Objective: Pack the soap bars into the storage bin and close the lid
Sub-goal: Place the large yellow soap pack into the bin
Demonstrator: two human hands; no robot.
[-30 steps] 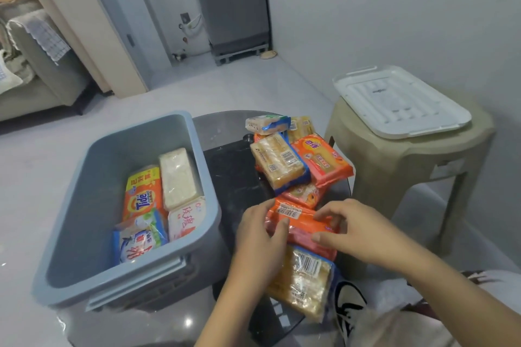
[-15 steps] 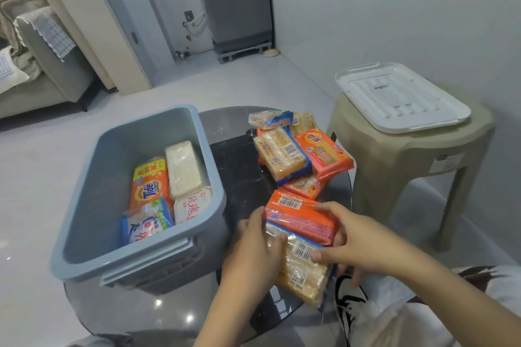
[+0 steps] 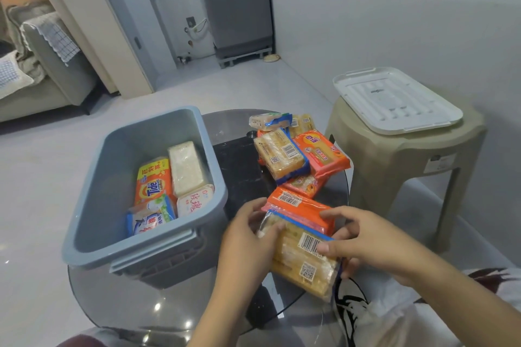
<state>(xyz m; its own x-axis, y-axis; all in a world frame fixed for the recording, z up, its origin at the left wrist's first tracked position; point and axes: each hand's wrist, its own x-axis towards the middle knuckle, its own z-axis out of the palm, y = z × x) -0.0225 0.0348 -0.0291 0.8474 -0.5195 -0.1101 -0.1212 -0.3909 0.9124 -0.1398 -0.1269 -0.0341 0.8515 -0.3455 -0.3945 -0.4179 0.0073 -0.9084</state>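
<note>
**Two soap packs held between both hands, lower centre**

A yellow soap pack [image 3: 303, 259] with barcode and QR code lies under an orange soap pack [image 3: 298, 210], also barcoded. The left hand [image 3: 248, 236] and right hand [image 3: 366, 239] close their grip on the stack from either side. At centre left, the grey bin [image 3: 112, 177] holds a pack reading "Tide" [image 3: 153, 180]. At upper right, the white lid [image 3: 394, 100] rests on a stool [image 3: 400, 160].
</note>
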